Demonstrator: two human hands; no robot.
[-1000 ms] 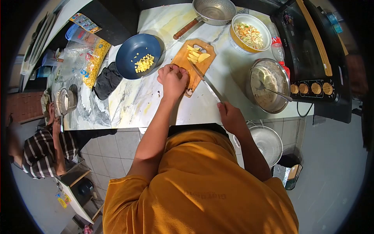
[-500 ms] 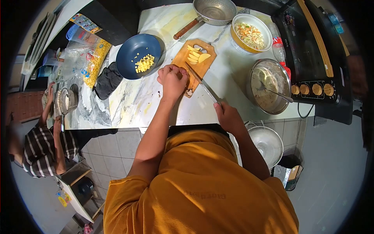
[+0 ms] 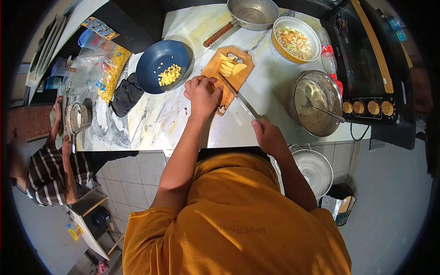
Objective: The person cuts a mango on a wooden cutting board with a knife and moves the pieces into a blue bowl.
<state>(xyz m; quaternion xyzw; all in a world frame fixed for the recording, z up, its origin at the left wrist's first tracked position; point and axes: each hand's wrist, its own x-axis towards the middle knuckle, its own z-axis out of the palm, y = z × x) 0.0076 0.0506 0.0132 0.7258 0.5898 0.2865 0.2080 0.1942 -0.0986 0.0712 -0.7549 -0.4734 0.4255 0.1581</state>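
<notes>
My right hand (image 3: 270, 137) is closed round the handle of a knife (image 3: 240, 99), whose blade slants across the wooden cutting board (image 3: 234, 85) with its tip up and to the left. Over the board's left edge my left hand (image 3: 202, 97) is curled, fingers bent towards the thumb; what they hold, if anything, is hidden. Pale yellow potato-like slices (image 3: 233, 67) lie at the board's far end. Left of the board, a dark blue frying pan (image 3: 151, 64) holds small yellow cubes (image 3: 170, 74).
At the back stands a metal pan (image 3: 253, 13). To the right are a bowl of chopped vegetables (image 3: 293, 41), a steel pot (image 3: 316, 101) with a ladle and a black oven (image 3: 373, 59). A bag of yellow pieces (image 3: 112, 68) lies left. Another person (image 3: 55, 174) holds a strainer there.
My left thumb and fingers have shifted slightly, with a little more gap showing between them. The knife and my right hand stay almost in place.
</notes>
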